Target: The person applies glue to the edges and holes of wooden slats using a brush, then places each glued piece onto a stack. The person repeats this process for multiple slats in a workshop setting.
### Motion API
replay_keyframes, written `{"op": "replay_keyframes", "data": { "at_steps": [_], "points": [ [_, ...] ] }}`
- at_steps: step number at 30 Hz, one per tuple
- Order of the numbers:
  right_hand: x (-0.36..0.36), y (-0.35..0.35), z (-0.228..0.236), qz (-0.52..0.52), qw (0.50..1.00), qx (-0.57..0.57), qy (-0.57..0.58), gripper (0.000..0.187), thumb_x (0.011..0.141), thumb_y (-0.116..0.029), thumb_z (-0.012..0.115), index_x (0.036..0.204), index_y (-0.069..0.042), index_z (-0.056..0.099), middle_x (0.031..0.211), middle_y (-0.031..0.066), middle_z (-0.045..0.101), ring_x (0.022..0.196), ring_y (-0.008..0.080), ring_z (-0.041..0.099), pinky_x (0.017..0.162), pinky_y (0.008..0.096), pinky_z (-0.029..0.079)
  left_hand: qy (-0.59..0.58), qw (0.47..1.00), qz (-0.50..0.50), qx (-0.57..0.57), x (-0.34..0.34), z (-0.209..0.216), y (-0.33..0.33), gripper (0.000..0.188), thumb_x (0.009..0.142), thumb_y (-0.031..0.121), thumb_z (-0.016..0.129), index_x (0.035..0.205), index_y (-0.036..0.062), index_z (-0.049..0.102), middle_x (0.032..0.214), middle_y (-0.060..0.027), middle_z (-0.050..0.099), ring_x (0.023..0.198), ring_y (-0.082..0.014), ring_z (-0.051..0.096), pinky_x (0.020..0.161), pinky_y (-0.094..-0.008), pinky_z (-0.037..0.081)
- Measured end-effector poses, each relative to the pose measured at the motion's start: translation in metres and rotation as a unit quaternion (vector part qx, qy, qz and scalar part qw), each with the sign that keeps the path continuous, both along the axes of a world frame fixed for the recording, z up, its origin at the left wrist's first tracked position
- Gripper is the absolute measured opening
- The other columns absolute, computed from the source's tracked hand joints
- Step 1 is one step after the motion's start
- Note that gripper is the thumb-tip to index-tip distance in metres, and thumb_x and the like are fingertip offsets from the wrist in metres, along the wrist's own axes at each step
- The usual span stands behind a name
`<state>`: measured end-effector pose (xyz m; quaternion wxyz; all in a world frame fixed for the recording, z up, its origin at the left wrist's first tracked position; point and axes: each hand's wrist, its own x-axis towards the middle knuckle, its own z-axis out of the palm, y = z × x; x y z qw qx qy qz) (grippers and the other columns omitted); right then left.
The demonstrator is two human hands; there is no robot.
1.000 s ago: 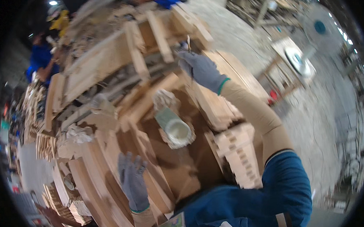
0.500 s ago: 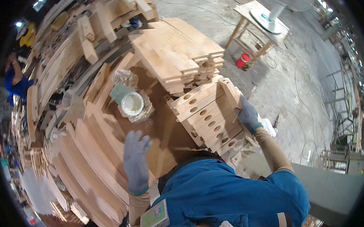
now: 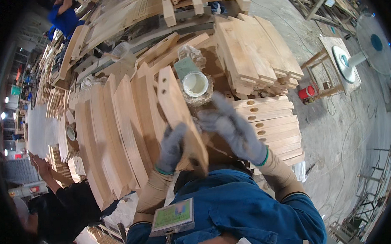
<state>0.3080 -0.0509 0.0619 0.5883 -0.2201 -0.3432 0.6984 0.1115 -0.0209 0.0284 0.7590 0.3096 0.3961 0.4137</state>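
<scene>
My gloved left hand is closed around the edge of a slightly curved wooden slat, which stands tilted in front of my body. Two round holes show near the slat's far end, and a dark hole near its lower end. To the right, my gloved right hand has its fingers apart and holds nothing; motion smears them a little. A white tub of pale liquid sits just beyond the hands, next to a green block. Close to my right wrist lies a row of slats with oval holes.
Curved wooden pieces stand in a row at the left. Stacked boards rise beyond the tub. A fan stands on a small table at the right, near a red container. Another person is at the lower left.
The view has swung, shifting the scene rightward and down. My left hand, empty before, now grips a slat. My right hand has left the row of holed slats and come toward the middle.
</scene>
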Motion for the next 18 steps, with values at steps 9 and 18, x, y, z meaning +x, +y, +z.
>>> {"op": "replay_keyframes", "data": {
  "at_steps": [9,18],
  "points": [
    [0.021,0.116,-0.065,-0.159,0.952,-0.072,-0.253,0.013,0.085,-0.008,0.062,0.090,0.004,0.058,0.079,0.0054,0.063,0.069,0.0098,0.061,0.067,0.0224,0.051,0.040,0.998,0.037,-0.017,-0.047,0.021,0.086,0.047,0.087,0.038,0.052,0.105,-0.0046,0.054,0.086,-0.0121,0.060,0.076,-0.0217,0.060,0.072,-0.0319,0.050],
    [0.018,0.151,-0.085,-0.144,0.803,0.072,-0.574,0.008,0.080,-0.003,0.065,0.083,-0.001,0.058,0.074,0.0051,0.063,0.071,0.0078,0.061,0.059,0.0252,0.051,0.062,0.995,0.061,-0.050,-0.054,-0.003,0.065,0.047,0.087,0.035,0.051,0.110,-0.0060,0.052,0.092,-0.0154,0.060,0.077,-0.0238,0.061,0.072,-0.0350,0.050]
  ]
}}
